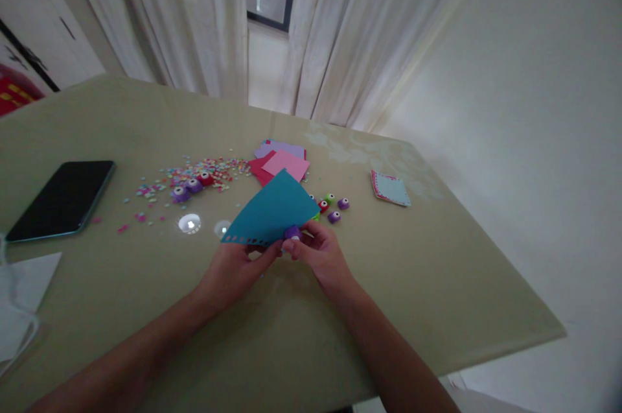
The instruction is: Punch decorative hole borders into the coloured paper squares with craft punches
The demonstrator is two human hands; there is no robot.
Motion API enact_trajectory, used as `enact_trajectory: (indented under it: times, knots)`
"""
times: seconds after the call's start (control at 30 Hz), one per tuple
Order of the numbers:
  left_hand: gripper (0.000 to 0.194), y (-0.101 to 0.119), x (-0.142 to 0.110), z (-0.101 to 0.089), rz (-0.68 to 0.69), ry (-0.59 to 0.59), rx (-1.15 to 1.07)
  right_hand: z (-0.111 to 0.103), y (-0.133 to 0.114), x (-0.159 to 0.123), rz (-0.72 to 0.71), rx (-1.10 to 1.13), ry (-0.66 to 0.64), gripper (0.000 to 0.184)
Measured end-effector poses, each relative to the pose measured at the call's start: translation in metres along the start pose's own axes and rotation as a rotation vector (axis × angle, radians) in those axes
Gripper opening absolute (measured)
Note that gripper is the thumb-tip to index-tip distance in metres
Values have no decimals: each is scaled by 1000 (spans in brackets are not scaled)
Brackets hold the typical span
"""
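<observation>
A teal sheet of paper (pixel 272 209) with a row of small holes punched along its near edge is held above the table. My left hand (pixel 238 267) grips it from below at that punched edge. My right hand (pixel 318 254) is closed on a small purple paper punch (pixel 293 232) clamped onto the sheet's lower right edge. Both hands hover just over the beige table (pixel 437 283), near its middle.
A dark tablet (pixel 63 199) lies at the left. Scattered confetti (pixel 194 176) and purple and red punches (pixel 187 189) sit behind it. Pink, red and lilac sheets (pixel 282 163) are stacked beyond the hands, several small punches (pixel 335 209) and a light-blue card (pixel 391 188) to the right.
</observation>
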State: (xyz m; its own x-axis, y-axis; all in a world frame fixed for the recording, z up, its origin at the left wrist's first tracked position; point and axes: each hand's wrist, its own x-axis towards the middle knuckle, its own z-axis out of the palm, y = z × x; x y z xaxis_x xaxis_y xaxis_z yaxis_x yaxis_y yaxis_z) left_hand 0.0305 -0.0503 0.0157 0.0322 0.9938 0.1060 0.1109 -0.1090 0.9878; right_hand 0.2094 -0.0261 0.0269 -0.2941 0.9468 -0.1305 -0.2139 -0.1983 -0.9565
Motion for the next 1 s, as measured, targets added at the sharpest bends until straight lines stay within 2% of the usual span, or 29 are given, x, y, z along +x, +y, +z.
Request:
enact_trajectory:
  times: [0.43,0.67,1.0]
  knots:
    - [26,3,6,-13,-28,-191,47,-8,5,1,132,-14,-14,49]
    - [43,1,7,-12,-20,-179,62,-6,6,1,153,31,-15,51]
    - [35,0,6,-10,-37,-174,6,-2,7,1,185,33,-21,51]
